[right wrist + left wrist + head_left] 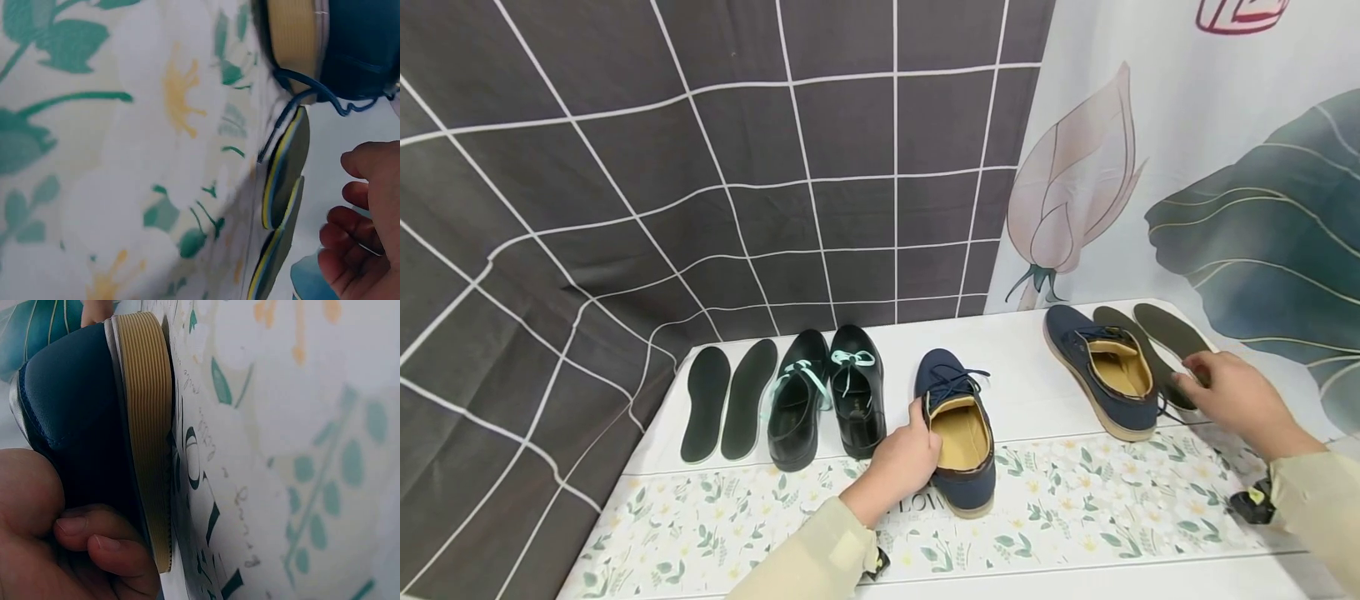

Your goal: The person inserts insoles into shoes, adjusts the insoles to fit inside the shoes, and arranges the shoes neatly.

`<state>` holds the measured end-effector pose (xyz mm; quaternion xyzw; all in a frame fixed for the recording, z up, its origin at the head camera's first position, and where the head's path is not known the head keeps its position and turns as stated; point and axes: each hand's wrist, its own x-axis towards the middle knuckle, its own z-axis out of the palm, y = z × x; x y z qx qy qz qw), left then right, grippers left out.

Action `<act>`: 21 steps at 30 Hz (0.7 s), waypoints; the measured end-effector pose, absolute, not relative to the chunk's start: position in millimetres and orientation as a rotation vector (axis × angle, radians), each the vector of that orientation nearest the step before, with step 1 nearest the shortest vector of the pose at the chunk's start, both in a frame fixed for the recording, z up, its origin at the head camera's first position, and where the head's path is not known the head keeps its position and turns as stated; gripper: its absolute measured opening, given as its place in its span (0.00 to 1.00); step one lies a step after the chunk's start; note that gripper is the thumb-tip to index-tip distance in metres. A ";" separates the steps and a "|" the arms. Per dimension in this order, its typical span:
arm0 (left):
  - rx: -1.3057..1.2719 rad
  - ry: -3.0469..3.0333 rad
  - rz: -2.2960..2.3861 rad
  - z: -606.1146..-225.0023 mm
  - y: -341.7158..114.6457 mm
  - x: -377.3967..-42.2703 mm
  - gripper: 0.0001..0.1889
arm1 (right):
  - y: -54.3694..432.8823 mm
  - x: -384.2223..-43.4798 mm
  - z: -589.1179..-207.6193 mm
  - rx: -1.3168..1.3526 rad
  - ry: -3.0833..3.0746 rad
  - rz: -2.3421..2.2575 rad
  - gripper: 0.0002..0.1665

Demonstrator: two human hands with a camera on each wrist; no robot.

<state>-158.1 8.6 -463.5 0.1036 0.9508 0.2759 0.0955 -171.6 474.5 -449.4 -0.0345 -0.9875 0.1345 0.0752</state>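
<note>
- The left navy shoe (961, 433) stands upright in the middle of the desk (1022, 375), toe to the far side, heel over the floral cloth (1075, 492).
- The left hand (901, 460) grips its left side, fingers curled.
- The right navy shoe (1105, 371) stands farther right, angled, a lace (303, 76) trailing from it.
- Just right of that shoe lie two loose insoles, the left grey-green insole (1112, 317) and the right grey-green insole (1165, 325).
- The right hand (1240, 400) hovers above their near ends, loosely curled, holding nothing; the right wrist view shows it apart from them.
- To the left, the left black shoe (797, 408) and right black shoe (856, 396) stand together with mint bows tied; two dark insoles (706, 400) lie left of them.
- Judging by this, the navy pair's handling is at an early stage: all four loose insoles lie outside the shoes, the right-hand two not yet picked up.
</note>
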 end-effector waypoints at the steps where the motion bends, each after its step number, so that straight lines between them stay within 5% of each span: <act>1: 0.312 2.821 0.820 -463.6 8.6 -158.0 0.34 | 475.3 -172.4 -451.0 -0.104 -2.962 0.392 0.26; 14: 0.316 2.810 0.825 -464.1 8.6 -156.4 0.34 | 503.5 -174.9 -464.7 -0.323 -3.025 0.305 0.21; 21: 0.320 2.816 0.826 -465.1 9.4 -155.3 0.33 | 510.7 -176.9 -473.9 -0.387 -3.079 0.255 0.28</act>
